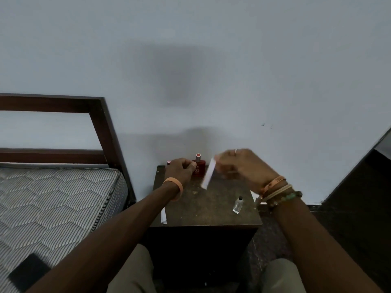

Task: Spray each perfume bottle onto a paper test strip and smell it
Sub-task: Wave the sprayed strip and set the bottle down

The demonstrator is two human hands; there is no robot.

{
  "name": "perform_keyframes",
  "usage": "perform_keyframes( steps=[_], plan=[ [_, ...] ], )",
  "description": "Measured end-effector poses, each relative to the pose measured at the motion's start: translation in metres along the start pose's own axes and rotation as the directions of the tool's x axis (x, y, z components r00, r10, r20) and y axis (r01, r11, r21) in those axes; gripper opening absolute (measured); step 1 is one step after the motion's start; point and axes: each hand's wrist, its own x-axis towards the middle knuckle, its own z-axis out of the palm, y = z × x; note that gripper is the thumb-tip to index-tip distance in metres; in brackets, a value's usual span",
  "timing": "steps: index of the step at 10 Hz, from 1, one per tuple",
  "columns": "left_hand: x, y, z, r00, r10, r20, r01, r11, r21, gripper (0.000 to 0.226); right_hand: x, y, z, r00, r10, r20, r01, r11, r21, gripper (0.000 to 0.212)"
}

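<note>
Red glass marks the perfume bottle (200, 169) at the back of the table (211, 206), squat and square-shouldered under a round metal-rimmed sprayer. The left hand (179, 170) sits curled against its left side; whether the fingers truly grip it I cannot tell. The right hand (239, 166), motion-blurred, pinches a narrow white paper strip (208, 176) by its upper end, the free end hanging just beside the bottle. To do the spray well, I judge the nozzle should face the strip's lower half, held a little off the glass, with a steady pinch so the thin, floppy paper does not flutter. A small clear bottle (237, 206) with a black cap stands near the table's right front, and spare strips (163, 215) overhang the left edge. The tabletop looks dark, worn and speckled; a quilted mattress (63, 197) lies to the left.
</note>
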Motion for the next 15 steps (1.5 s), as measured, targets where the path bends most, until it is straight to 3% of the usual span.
perform_keyframes(
  steps=[1,2,3,4,5,6,7,8,9,10,11,12,13,14,15],
  plan=[
    [-0.001,0.0,0.003,1.0,-0.003,-0.006,0.003,1.0,-0.007,0.023,-0.003,-0.029,-0.008,0.99,-0.05,0.134,-0.044,0.783,0.621,0.007],
    [-0.002,0.0,0.005,1.0,-0.008,0.001,0.008,1.0,-0.021,0.023,0.013,-0.009,-0.002,0.993,-0.021,-0.116,-0.003,0.978,-0.208,0.008],
    [0.0,0.0,0.006,1.0,-0.007,-0.001,0.007,1.0,-0.019,0.024,0.017,0.02,0.008,0.988,-0.084,-0.129,-0.071,0.497,-0.865,0.019],
    [0.0,0.0,0.004,1.0,0.008,0.002,-0.008,1.0,0.0,0.024,0.007,0.003,0.002,0.995,-0.064,-0.071,0.031,0.919,-0.393,0.017],
    [-0.001,-0.002,0.003,1.0,0.007,0.001,-0.007,1.0,0.008,0.022,-0.001,-0.029,-0.004,0.994,-0.069,0.086,0.014,0.853,0.522,0.01],
    [0.001,-0.006,0.004,1.0,0.004,-0.007,-0.004,1.0,-0.003,0.021,0.009,-0.018,0.001,0.999,-0.039,-0.037,0.039,0.999,-0.017,0.009],
    [0.001,-0.008,0.008,1.0,0.012,-0.012,-0.012,1.0,0.008,0.021,0.016,0.022,0.01,0.996,-0.05,-0.079,-0.055,0.366,-0.929,0.018],
    [0.0,-0.005,0.009,1.0,0.027,0.004,-0.026,1.0,-0.011,0.021,0.012,0.019,0.007,0.998,-0.051,-0.032,0.03,0.882,-0.47,0.015],
    [0.0,-0.007,0.009,0.999,0.034,0.01,-0.034,0.999,0.008,0.022,0.006,-0.005,-0.002,0.991,-0.076,0.11,0.02,0.897,0.441,0.014],
    [0.002,-0.007,0.007,0.999,0.032,0.002,-0.032,0.999,-0.002,0.021,0.008,-0.002,0.0,0.999,-0.017,0.038,0.007,0.968,0.252,0.009],
    [0.003,-0.008,0.008,0.999,0.033,-0.008,-0.033,0.999,0.001,0.02,0.011,0.024,0.009,0.999,0.014,0.042,0.021,0.67,-0.742,0.015],
    [0.003,-0.007,0.008,0.999,0.035,0.009,-0.035,0.999,-0.004,0.021,0.006,0.02,0.009,0.994,-0.061,0.092,0.095,0.9,-0.425,0.016],
    [0.003,-0.009,0.009,0.998,0.05,0.023,-0.05,0.998,0.028,0.022,0.001,0.0,0.001,0.98,-0.11,0.165,0.05,0.942,0.331,0.018],
    [0.005,-0.013,0.011,0.999,0.04,0.015,-0.04,0.999,0.004,0.02,0.008,0.013,0.007,0.994,-0.041,0.099,0.047,0.997,-0.06,0.013],
    [0.006,-0.015,0.015,0.999,0.019,0.026,-0.019,1.0,-0.011,0.02,0.015,0.041,0.012,0.998,-0.062,-0.03,0.024,0.725,-0.689,0.013]
  ],
)
